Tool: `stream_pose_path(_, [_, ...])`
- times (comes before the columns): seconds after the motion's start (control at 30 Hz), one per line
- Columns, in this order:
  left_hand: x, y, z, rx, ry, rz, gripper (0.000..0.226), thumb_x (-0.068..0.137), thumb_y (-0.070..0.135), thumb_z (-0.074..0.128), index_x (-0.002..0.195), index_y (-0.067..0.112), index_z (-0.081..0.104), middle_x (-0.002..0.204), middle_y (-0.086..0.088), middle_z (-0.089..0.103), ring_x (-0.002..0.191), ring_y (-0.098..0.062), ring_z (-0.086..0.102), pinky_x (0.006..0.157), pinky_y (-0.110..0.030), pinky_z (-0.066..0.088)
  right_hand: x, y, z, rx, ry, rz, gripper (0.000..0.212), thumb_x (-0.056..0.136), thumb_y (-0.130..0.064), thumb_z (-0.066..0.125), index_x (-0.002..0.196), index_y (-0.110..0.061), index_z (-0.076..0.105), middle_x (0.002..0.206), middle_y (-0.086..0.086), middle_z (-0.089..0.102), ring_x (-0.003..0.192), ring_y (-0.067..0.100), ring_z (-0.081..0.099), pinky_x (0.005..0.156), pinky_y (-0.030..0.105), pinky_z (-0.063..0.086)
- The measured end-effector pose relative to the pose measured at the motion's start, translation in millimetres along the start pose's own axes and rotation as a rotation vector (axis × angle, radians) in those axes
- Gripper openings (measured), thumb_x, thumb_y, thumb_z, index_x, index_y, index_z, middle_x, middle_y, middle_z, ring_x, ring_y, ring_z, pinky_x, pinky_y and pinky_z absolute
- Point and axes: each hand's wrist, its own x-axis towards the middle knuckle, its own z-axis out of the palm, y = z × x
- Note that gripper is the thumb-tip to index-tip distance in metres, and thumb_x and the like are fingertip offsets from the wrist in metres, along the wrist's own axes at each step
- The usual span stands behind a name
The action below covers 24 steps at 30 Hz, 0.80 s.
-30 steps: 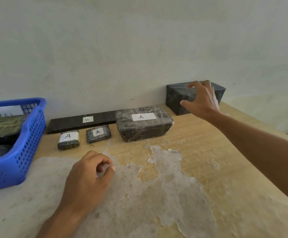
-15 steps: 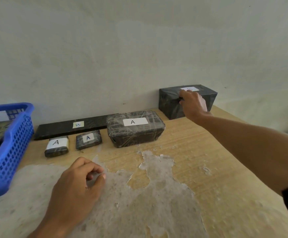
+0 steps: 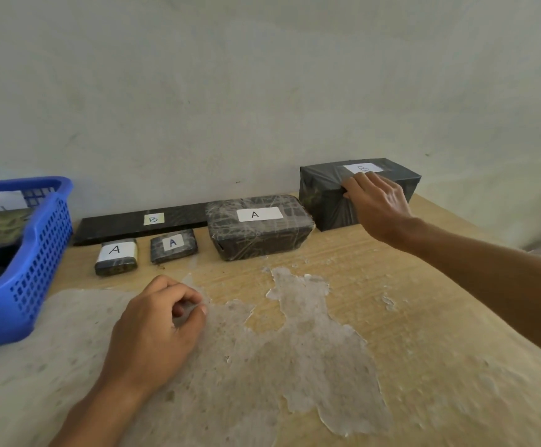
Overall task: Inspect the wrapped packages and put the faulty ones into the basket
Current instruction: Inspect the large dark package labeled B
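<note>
A tall dark wrapped box [image 3: 324,191] with a white "B" label stands at the back right against the wall. My right hand [image 3: 377,204] grips its front top edge, fingers over the top. Left of it lie a large film-wrapped package labelled "A" [image 3: 259,227], two small "A" packages [image 3: 173,245] [image 3: 116,256], and a long flat black package labelled "B" [image 3: 140,222] along the wall. The blue basket [image 3: 37,253] at the left edge holds dark wrapped packages. My left hand [image 3: 156,330] rests on the table in a loose fist, holding nothing.
The wooden table [image 3: 424,317] has a large patch of peeled grey surface in the middle. A pale wall runs close behind the packages. The table's right edge slants away behind my right forearm.
My right hand has settled onto the tall "B" box and now grips its front top edge. The view shifted slightly. My left hand stayed in place.
</note>
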Motion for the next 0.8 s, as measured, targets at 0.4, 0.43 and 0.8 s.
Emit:
stream_pose_path(0.4, [-3, 0, 0, 0.028, 0.003, 0.023, 0.012, 0.083, 0.015, 0.077, 0.082, 0.026, 0.072, 0.086, 0.014, 0.062, 0.078, -0.006, 0.059, 0.063, -0.021, 0.045, 46, 12, -51, 0.184, -0.553, 0.141, 0.097, 0.066, -0.016, 0.085, 0.15, -0.019, 0.035, 0.14, 0.01, 0.048, 0.128, 0.03, 0.045, 0.086, 0.042, 0.049])
stream_pose_path(0.43, [-3, 0, 0, 0.033, 0.004, 0.024, 0.011, 0.083, 0.016, 0.077, 0.082, 0.025, 0.072, 0.085, 0.014, 0.062, 0.078, -0.006, 0.059, 0.063, -0.02, 0.044, 58, 17, -46, 0.145, -0.668, 0.146, 0.118, 0.06, -0.019, 0.091, 0.156, -0.023, 0.023, 0.149, 0.011, 0.039, 0.137, 0.032, 0.036, 0.098, 0.049, 0.047])
stream_pose_path(0.8, [0, -2, 0, -0.001, 0.019, 0.029, 0.012, 0.082, 0.014, 0.078, 0.079, 0.024, 0.072, 0.082, 0.011, 0.063, 0.076, -0.008, 0.06, 0.064, -0.022, 0.046, 85, 28, -32, 0.134, -0.997, 0.21, 0.14, 0.036, -0.024, 0.089, 0.154, -0.035, 0.014, 0.135, 0.008, 0.041, 0.127, 0.032, 0.037, 0.097, 0.06, 0.047])
